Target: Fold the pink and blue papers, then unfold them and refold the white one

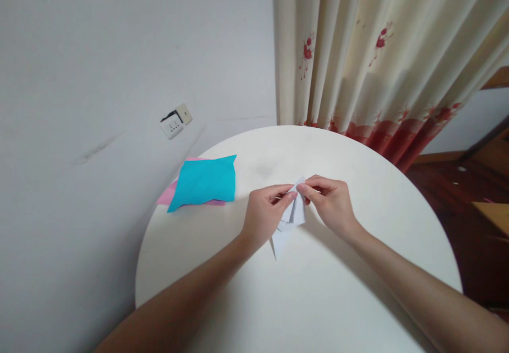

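Observation:
Both hands meet over the middle of a round white table, pinching one piece of folded white paper (292,215). My left hand (267,207) grips its upper left side between thumb and fingers. On the upper right side, my right hand (330,202) is closed on the same paper, with the thumb pressed near its tip. Several creased layers show below the thumbs, and a pointed end hangs down toward me. The fingertips behind the paper are partly hidden.
A blue sheet (207,181) lies over pink paper (167,194) at the left edge of the round table (377,268). Behind stand a white wall with a socket (172,126) and a cream curtain (350,56) with red patterns. Dark floor shows at right.

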### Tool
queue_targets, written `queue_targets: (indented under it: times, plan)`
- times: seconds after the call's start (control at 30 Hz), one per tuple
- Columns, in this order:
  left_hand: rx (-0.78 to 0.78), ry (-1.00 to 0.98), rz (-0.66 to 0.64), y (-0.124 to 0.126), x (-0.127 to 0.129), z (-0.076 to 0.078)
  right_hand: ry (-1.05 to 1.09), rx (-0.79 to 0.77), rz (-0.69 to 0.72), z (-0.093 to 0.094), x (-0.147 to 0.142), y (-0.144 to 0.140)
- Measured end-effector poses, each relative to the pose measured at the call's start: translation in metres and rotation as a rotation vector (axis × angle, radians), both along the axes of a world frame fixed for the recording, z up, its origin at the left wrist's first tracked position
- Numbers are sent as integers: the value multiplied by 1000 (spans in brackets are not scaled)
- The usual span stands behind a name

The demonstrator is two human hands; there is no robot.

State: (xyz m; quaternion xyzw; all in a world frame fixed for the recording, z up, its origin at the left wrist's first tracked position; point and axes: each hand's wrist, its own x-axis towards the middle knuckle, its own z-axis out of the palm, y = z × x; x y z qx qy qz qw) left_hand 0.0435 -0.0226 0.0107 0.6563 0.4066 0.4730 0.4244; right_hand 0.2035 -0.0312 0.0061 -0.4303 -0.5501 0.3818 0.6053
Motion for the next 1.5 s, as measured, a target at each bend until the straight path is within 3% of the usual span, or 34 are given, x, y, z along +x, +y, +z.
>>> queue_targets:
  times: [0.13,0.3,0.5,0.6,0.87,1.27,1.5]
  plan:
    - [113,88,7,-2,-1,3,59,7,20,1,-1,0]
    - [101,73,13,0,-2,5,146,-31,57,2,-2,1]
    - [181,13,99,1,-4,10,95,-87,161,4,-2,-2]
    - [197,36,66,1,-5,16,65,-97,244,5,-2,-5]
    - [-88,-28,-112,2,-8,27,29,-114,380,6,1,-5]
    - [-374,-250,-312,8,-12,16,9,-133,443,12,0,-8]
    - [-354,-275,-332,8,-12,17,34,-137,390,7,4,-5]
